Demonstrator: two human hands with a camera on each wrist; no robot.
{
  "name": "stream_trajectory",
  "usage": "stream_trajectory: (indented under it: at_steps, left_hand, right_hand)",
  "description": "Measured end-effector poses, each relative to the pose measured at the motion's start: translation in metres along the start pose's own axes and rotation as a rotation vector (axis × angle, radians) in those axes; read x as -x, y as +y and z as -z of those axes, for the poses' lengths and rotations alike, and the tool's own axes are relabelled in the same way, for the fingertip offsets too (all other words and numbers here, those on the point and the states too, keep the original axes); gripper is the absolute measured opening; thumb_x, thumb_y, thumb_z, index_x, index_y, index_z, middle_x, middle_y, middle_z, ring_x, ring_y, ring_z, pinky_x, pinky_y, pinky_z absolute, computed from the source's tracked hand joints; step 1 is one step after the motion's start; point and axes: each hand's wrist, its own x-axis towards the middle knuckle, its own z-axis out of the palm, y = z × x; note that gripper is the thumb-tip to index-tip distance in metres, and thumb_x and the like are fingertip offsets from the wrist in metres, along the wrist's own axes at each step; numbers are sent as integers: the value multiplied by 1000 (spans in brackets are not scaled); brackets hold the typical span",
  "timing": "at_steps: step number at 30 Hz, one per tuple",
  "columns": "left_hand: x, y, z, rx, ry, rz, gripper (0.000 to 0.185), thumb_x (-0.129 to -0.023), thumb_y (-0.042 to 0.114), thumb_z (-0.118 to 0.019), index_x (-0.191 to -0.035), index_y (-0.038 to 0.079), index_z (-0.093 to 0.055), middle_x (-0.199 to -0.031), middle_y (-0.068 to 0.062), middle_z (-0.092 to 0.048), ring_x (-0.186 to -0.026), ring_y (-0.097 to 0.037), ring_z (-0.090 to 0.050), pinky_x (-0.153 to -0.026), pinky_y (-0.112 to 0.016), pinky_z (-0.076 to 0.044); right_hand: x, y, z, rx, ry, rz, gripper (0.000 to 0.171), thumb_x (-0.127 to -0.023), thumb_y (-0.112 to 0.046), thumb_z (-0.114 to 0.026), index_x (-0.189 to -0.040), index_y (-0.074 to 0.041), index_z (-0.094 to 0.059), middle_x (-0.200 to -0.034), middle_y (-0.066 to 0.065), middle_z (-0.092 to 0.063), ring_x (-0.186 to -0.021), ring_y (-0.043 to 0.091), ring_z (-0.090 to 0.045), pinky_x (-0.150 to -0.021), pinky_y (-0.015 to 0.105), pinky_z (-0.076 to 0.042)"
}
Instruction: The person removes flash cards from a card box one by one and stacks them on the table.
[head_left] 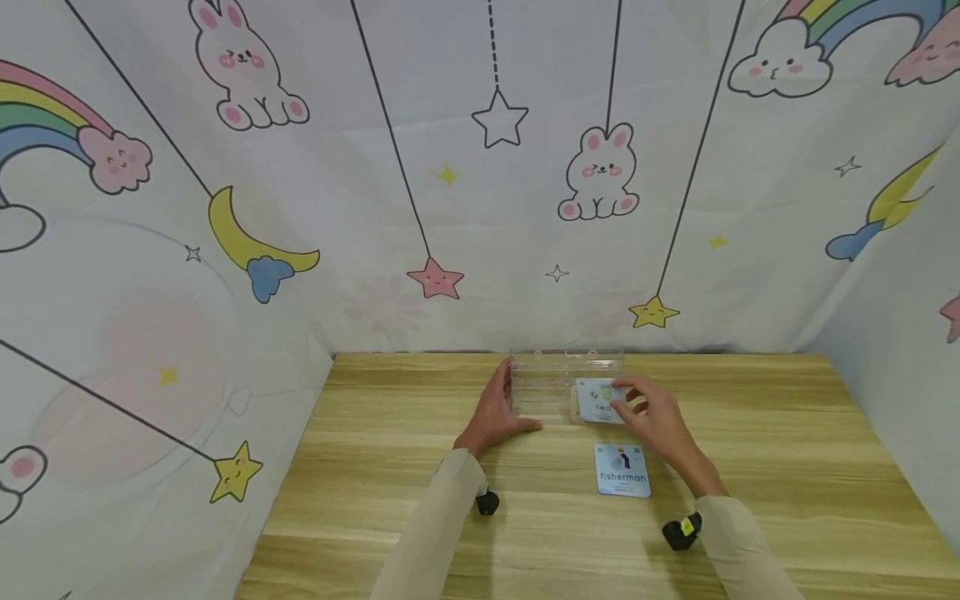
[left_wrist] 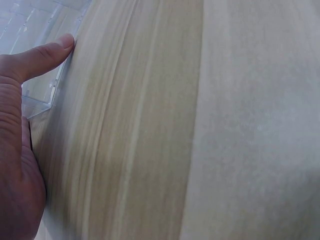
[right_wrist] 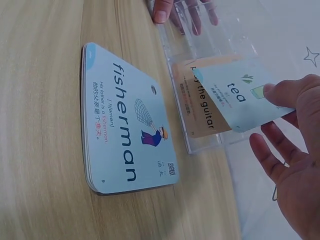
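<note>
- The left hand (head_left: 497, 414) rests on the desk (head_left: 375, 467) at the left end of the clear box (head_left: 551, 392), fingers fairly straight against its wall and the thumb (left_wrist: 42, 56) laid along the front edge; it braces the box rather than gripping it.
- That box looks like light, rigid, thin clear plastic, likely to skid on the smooth wood, so steadying it from the end seems sensible.
- The stack of "fisherman" cards (right_wrist: 127, 137) lies flat on the desk just in front of the box.
- The "tea" card (right_wrist: 240, 97) is pinched at its edge by the right hand (right_wrist: 295, 145), thumb on top, other fingers spread beneath, over the box's right compartment, above a "guitar" card (right_wrist: 202, 112).
- The card seems thin, stiff and slick; an edge pinch suits it.
</note>
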Motion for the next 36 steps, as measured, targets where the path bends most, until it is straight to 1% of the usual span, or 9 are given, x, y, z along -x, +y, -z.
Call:
stream_trajectory:
  at_steps: [4, 8, 13, 16, 20, 27, 31, 34, 36]
  left_hand:
    - [1, 2, 0, 8, -3, 7, 135, -71, 27, -99, -168, 19, -6, -172, -5, -17, -155, -19, -25, -122, -27, -30]
    - [1, 3, 0, 2, 4, 8, 135, -71, 26, -100, -168, 18, -6, -171, -6, -19, -154, -20, -27, -122, -28, -30]
    - [1, 3, 0, -11, 7, 17, 135, -70, 28, -100, -168, 19, -7, -171, -5, -21, -154, -18, -28, -122, -26, -30]
    - [1, 4, 0, -10, 8, 12, 135, -70, 27, -100, -168, 18, -7, -171, -6, -20, -154, -20, -28, -122, -28, -30]
    - [1, 6, 1, -5, 10, 6, 133, -71, 25, -99, -168, 15, -8, -171, -9, -20, -154, -22, -28, -122, -29, -30]
    - [2, 6, 1, -6, 7, 5, 133, -72, 25, -99, -168, 15, -7, -171, -8, -20, -154, -22, -28, -122, -30, -31]
    - [2, 5, 1, 4, 10, -4, 134, -71, 24, -99, -168, 15, -8, -171, -8, -19, -154, -22, -27, -122, -29, -30]
    - [2, 6, 1, 8, 9, -3, 134, -71, 23, -100, -168, 16, -7, -171, -7, -19, -154, -20, -26, -122, -27, -29]
    - [3, 7, 2, 10, 8, -4, 134, -71, 22, -99, -168, 16, -7, -171, -7, -18, -154, -21, -26, -122, -27, -30]
  right_hand:
    - [3, -2, 4, -19, 1, -32, 32, -91, 0, -78, -122, -3, -69, -119, 14, -69, -96, 29, -69, -75, 30, -63]
    - [6, -3, 8, -40, -4, -62, 33, -92, -2, -78, -123, -3, -68, -121, 16, -68, -98, 32, -70, -78, 32, -64]
    - [11, 0, 11, -68, -14, -72, 37, -92, -2, -79, -126, -3, -67, -124, 17, -66, -94, 31, -71, -77, 29, -64]
    - [14, 2, 13, -75, -20, -64, 39, -91, -2, -80, -128, -3, -66, -125, 17, -65, -92, 29, -71, -77, 26, -63]
    - [18, 2, 15, -92, -38, -74, 42, -90, -1, -80, -130, -3, -65, -127, 17, -63, -91, 28, -71, -77, 23, -62]
    - [27, 2, 18, -129, -75, -117, 44, -89, 2, -80, -130, -2, -65, -129, 21, -60, -89, 29, -73, -72, 24, -62]
    - [33, -1, 20, -172, -111, -170, 44, -89, 0, -81, -130, -1, -64, -130, 22, -59, -86, 25, -73, -69, 24, -62]
    - [39, -2, 20, -209, -134, -209, 44, -88, 2, -81, -129, 2, -64, -131, 24, -59, -84, 23, -73, -67, 25, -62]
    - [43, -1, 18, -214, -146, -232, 44, -88, 2, -81, -128, 3, -63, -131, 26, -59, -83, 22, -73, -65, 25, -62]
